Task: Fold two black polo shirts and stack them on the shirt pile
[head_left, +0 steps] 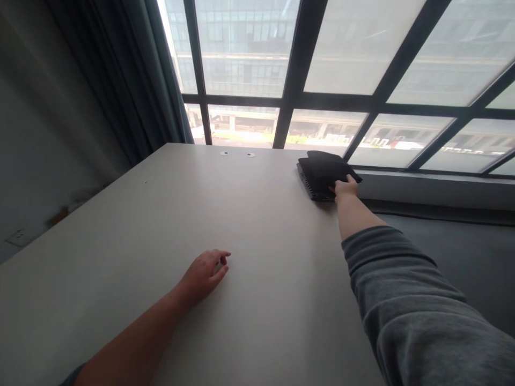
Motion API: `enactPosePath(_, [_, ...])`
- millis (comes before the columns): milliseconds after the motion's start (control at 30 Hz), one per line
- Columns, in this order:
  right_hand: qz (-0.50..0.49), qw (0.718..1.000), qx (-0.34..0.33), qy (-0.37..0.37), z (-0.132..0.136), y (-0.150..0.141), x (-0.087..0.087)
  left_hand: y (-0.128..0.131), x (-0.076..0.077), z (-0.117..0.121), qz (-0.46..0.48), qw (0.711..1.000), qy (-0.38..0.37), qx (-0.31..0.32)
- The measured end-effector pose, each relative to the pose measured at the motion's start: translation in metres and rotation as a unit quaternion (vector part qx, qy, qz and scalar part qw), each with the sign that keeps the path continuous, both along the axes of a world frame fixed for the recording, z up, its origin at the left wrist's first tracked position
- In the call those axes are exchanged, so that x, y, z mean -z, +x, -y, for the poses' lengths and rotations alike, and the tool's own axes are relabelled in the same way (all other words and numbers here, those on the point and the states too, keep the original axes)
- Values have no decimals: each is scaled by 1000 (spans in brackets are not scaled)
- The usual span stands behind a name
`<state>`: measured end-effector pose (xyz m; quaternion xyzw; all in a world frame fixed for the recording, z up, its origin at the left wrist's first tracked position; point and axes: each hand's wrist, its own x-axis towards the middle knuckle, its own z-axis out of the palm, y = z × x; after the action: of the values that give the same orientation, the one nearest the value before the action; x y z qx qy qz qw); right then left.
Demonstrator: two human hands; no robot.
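Note:
A black spiral-bound notebook [322, 170] lies at the far right corner of the white table [257, 214], its coil along the left side. My right hand [345, 187] reaches out to it and grips its right edge between thumb and fingers. The black cover looks lifted or bent at the back. My left hand [209, 273] is over the middle of the table, well apart from the notebook. Its fingers are loosely curled, with a gap between thumb and forefinger and nothing in them.
Two white round pieces [251, 155] sit near the table's far edge. Behind it stands a large window with dark frames [306, 53]. A dark curtain [156, 80] hangs at the left, and a wall socket [16, 238] is low on that side. A ledge [434, 187] runs along the right.

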<state>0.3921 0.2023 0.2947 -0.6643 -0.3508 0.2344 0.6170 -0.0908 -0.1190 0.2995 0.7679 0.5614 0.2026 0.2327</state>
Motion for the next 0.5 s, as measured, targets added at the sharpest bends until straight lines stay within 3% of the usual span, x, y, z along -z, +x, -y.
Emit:
enactPosePath(133, [12, 998, 22, -50, 9, 3, -1, 0, -2, 0, -7, 1000, 6, 8])
enactPosePath(233, [179, 981, 38, -69, 48, -3, 12, 2, -2, 1, -12, 1000, 12, 14])
enactPosePath(367, [402, 905, -91, -106, 126, -21, 46, 5, -1, 3, -24, 999, 16, 25])
enactPosePath(500, [483, 833, -248, -104, 194, -43, 58, 7, 2, 4, -62, 997, 30, 44])
